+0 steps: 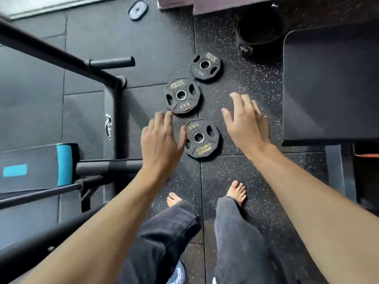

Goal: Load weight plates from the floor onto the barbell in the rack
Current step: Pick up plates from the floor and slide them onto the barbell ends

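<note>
We reach both hands, left hand and right hand, fingers spread and holding nothing, toward the nearest plate on the floor, apparently to lift it.

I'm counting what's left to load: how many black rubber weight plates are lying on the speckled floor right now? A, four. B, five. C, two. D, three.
D: three black rubber weight plates lie flat on the speckled floor, the nearest plate, the middle plate and the farthest plate.

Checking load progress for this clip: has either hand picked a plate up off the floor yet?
No: all three plates lie flat on the floor, with the left hand and right hand open above them, gripping nothing.
</note>
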